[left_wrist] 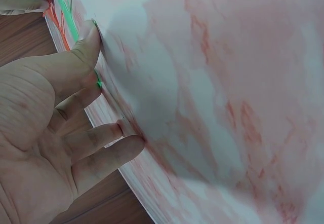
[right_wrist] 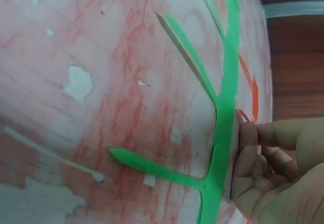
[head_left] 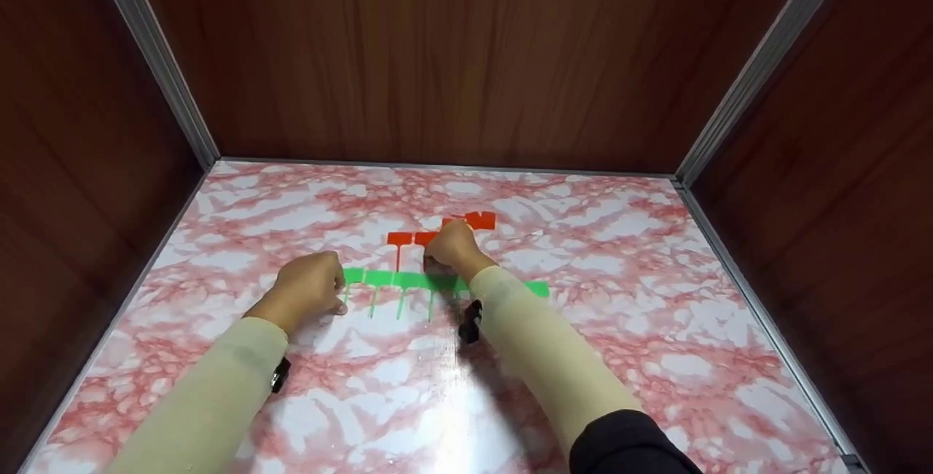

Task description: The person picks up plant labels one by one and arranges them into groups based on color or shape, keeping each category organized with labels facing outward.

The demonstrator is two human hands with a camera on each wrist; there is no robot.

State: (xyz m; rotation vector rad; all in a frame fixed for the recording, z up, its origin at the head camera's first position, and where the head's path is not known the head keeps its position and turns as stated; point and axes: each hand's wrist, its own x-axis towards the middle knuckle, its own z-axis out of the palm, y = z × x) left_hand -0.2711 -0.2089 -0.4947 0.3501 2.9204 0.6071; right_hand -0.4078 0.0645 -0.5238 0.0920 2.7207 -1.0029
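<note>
Green T-shaped plastic plant labels [head_left: 412, 280] lie in a row, heads side by side and stems toward me. At the row's left end my left hand [head_left: 310, 281] touches the last green label; its thumb and forefinger stand apart in the left wrist view, with bits of green [left_wrist: 99, 84] at their tips. My right hand [head_left: 453, 246] reaches over the row to the red T-shaped plant labels [head_left: 399, 238] behind it. Its thumb and forefinger pinch a red label [right_wrist: 244, 115], mostly hidden by the fingers.
Another red label [head_left: 481, 220] lies just beyond the right hand. The pink-and-white marbled tabletop [head_left: 619, 299] has brown wood-look panels [head_left: 466, 58] at its back and sides, joined by grey metal strips [head_left: 765, 51].
</note>
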